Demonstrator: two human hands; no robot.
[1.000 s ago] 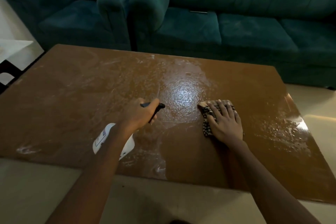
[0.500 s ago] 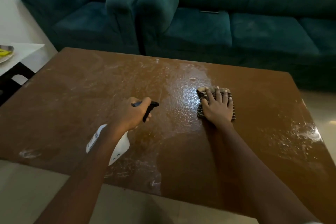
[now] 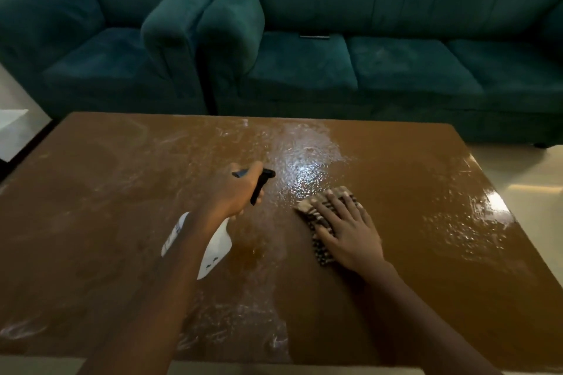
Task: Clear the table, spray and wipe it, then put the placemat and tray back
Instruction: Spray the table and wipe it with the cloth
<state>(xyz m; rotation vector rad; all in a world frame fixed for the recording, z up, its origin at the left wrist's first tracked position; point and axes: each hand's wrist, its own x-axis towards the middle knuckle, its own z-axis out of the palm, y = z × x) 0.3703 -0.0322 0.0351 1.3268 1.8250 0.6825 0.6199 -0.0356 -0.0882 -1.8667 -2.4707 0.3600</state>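
Note:
A brown table (image 3: pixel 106 192) fills the lower view, its top wet and streaked with spray. My left hand (image 3: pixel 234 192) grips a white spray bottle (image 3: pixel 217 245) by its black trigger head, holding it just above the table's middle. To its right, my right hand (image 3: pixel 347 231) lies flat with straight fingers on a dark checked cloth (image 3: pixel 318 216), pressing it onto the wet surface. The bottle's body is partly hidden behind my left forearm. No placemat or tray is in view.
A dark teal armchair (image 3: pixel 100 64) and a matching sofa (image 3: pixel 396 64) stand close behind the table's far edge. A thin dark object (image 3: pixel 314 37) lies on the sofa seat. Pale floor shows at the right, and a white surface (image 3: pixel 12 119) at the far left.
My right hand has slid the cloth away and then back towards me across the wet patch. The left hand keeps holding the bottle in about the same place. The camera has tilted up.

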